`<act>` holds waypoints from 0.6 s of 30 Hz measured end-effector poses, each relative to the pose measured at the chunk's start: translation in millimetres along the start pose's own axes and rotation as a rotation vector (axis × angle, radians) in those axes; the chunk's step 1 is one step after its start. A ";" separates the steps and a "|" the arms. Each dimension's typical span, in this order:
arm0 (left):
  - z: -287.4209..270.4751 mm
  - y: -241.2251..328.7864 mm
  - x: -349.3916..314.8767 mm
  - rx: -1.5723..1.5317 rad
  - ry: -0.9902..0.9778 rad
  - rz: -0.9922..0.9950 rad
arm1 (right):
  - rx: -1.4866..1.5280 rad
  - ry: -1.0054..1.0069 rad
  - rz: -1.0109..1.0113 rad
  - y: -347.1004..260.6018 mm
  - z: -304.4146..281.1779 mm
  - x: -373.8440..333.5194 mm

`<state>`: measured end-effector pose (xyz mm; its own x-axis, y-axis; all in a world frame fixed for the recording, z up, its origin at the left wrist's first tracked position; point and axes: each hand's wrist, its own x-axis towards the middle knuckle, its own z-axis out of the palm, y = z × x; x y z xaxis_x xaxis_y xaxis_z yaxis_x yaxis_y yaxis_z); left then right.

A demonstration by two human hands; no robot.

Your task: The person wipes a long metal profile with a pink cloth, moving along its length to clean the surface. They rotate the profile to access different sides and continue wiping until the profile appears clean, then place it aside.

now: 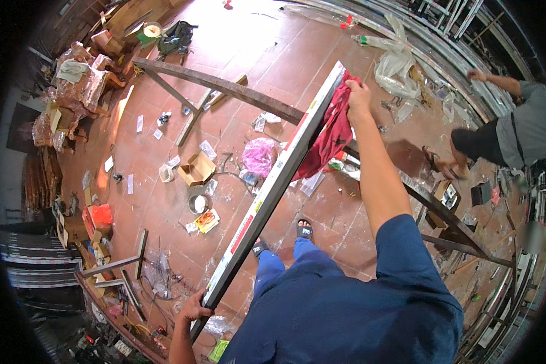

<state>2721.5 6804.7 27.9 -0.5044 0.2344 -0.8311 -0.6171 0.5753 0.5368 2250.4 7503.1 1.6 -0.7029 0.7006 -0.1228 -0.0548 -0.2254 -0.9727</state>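
A long dark metal profile [267,209] with a white film strip along one side slants across the middle, from the lower left to the upper right. My left hand [194,308] is closed around it near its lower end. At the upper end my right hand [359,100] grips a red cloth [330,133], which lies against the profile's right side and hangs down from it. Under the profile's upper part runs the rusty beam [224,88] of a metal stand. The palm side of each hand is hidden.
On the tiled floor lie a pink plastic bag [259,156], an open cardboard box [196,168] and a round tin [198,204]. Another person [515,127] bends at the right near stacked metal profiles [443,73]. Wrapped wooden furniture [79,79] stands at the far left.
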 end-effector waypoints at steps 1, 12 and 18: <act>0.6 -3.9 -5.5 -0.173 -0.080 -0.044 | 0.168 -0.073 0.076 0.3 -7.4 -14.0; 34.0 6.8 -40.1 -0.571 -0.138 -0.201 | 0.485 -0.268 0.314 -5.8 -87.9 -166.2; 30.2 -21.6 -49.3 -0.641 -0.073 -0.270 | 0.383 -0.318 0.317 -0.3 -93.3 -183.6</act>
<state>2778.0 6804.3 52.9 -0.2557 0.2131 -0.9430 -0.9610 0.0501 0.2719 2445.6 7437.7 6.1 -0.9016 0.3351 -0.2735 -0.0179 -0.6608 -0.7504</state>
